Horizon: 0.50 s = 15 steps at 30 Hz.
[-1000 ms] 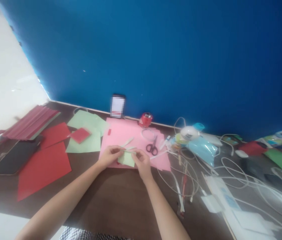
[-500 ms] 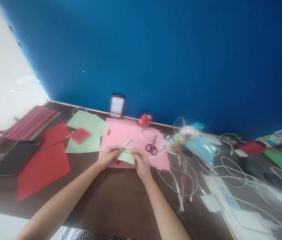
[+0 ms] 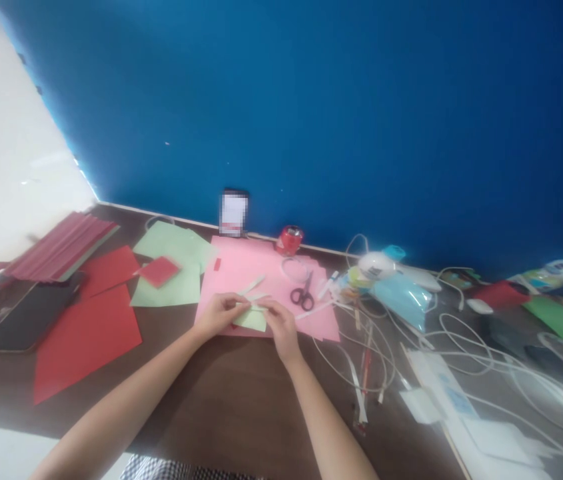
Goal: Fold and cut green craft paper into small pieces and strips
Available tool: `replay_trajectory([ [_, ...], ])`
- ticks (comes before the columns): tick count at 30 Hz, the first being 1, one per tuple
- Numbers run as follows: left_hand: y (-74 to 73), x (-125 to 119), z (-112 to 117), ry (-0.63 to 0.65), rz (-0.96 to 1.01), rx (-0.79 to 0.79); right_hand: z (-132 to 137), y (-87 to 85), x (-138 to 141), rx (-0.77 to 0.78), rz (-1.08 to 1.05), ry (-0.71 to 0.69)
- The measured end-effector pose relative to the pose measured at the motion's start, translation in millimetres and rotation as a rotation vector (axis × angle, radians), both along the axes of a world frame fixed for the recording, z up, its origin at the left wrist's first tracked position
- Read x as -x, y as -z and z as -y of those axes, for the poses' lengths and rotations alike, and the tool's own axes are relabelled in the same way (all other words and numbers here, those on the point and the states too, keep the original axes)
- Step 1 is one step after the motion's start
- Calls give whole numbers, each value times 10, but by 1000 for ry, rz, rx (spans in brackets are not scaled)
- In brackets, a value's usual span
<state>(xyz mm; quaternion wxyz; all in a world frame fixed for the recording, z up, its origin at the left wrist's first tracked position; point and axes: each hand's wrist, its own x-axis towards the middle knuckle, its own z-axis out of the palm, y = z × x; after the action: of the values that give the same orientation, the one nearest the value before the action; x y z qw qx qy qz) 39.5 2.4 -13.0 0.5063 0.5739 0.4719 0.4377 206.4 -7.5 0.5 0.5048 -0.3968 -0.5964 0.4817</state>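
A small light-green piece of paper [image 3: 251, 319] is pinched along its upper edge between my two hands, over the pink paper sheets [image 3: 248, 257]. My left hand [image 3: 222, 313] is closed with thumb and fingertips on the paper's left side. On the right side, my right hand [image 3: 280, 321] grips the same piece with its fingertips. Thin pale strips [image 3: 252, 285] lie on the pink sheets just beyond my fingers. Black-handled scissors [image 3: 302, 298] rest to the right of my right hand, blades pointing away. The exact fold of the green piece is blurred.
Red sheets [image 3: 94, 340], green sheets [image 3: 166, 293] and a small red square [image 3: 160, 271] lie leftward, near a dark phone-like slab [image 3: 31, 317]. A phone [image 3: 234, 213] leans on the blue wall beside a red round object [image 3: 290, 240]. Tangled white cables [image 3: 461, 363] cover the right.
My left thumb has slid rightward along the paper's top edge, and the green piece has shifted slightly left and tilted less. Both hands still hold it.
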Motion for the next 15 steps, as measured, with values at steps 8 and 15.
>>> replay_trajectory([
  [8, -98, 6, 43, -10, -146, -93, -21, 71, 55, 4, 86, 68],
  [15, -95, -9, 63, 60, -141, 10, -2, 45, 49, -1, 99, 85],
])
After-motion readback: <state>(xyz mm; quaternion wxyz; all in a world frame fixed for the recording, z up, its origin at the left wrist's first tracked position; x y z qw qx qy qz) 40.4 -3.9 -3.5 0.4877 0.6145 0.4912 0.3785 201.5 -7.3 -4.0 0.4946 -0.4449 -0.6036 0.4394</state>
